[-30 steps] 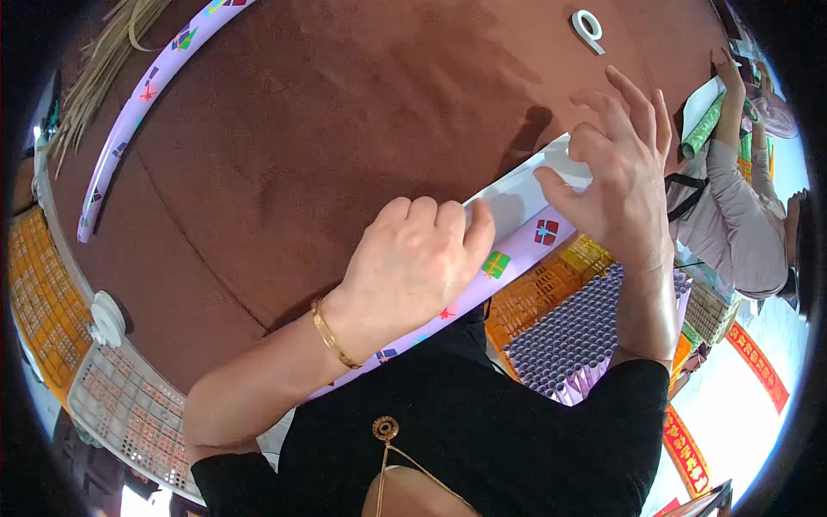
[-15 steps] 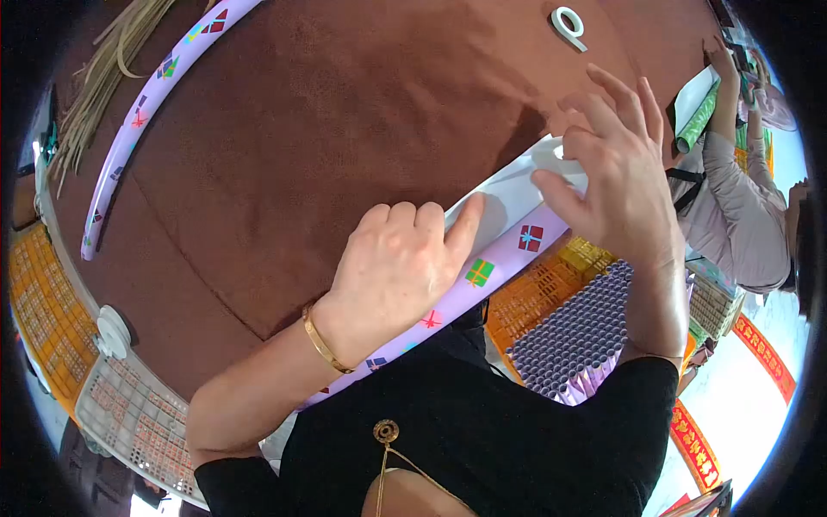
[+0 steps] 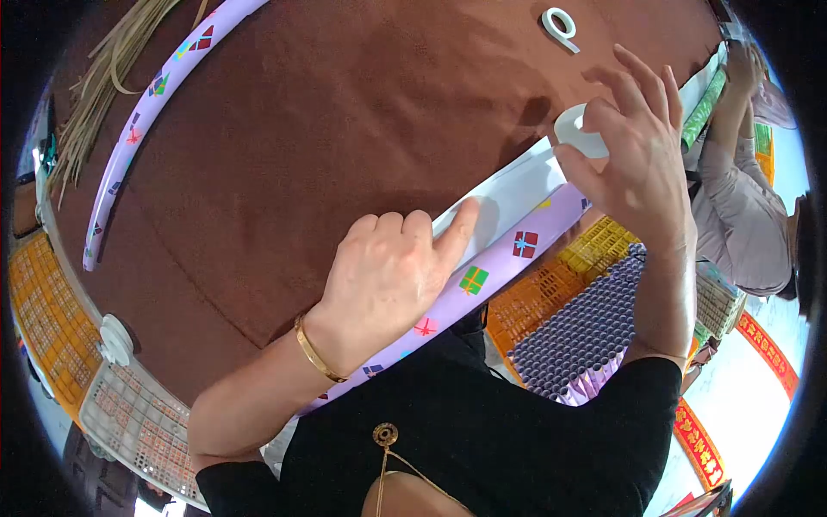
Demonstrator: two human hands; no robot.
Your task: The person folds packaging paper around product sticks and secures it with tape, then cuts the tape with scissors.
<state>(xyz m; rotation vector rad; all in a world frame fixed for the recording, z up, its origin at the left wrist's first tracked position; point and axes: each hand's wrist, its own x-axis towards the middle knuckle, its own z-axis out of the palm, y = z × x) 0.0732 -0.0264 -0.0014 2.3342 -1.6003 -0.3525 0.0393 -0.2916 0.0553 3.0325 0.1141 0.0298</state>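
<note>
My left hand [image 3: 388,267] rests on a long lilac roll of paper printed with gift boxes [image 3: 495,263], its index finger stretched along the white strip [image 3: 504,202] at the roll's upper edge and the other fingers curled. My right hand [image 3: 633,151] is raised at the roll's far right end, with thumb and index finger around a white tape roll [image 3: 579,131]; its other fingers are spread. The tape roll touches or nearly touches the end of the white strip.
Another white tape roll [image 3: 560,28] lies on the brown cloth [image 3: 345,112]. A second lilac length [image 3: 129,129] curves at the left beside tan strips [image 3: 99,95]. Baskets [image 3: 138,422] flank the table. A co-worker [image 3: 741,215] at the right handles a green roll [image 3: 705,108].
My right hand has moved slightly right and up with the tape roll, which now shows more fully. My left hand has shifted slightly left and down. The co-worker's hands have moved.
</note>
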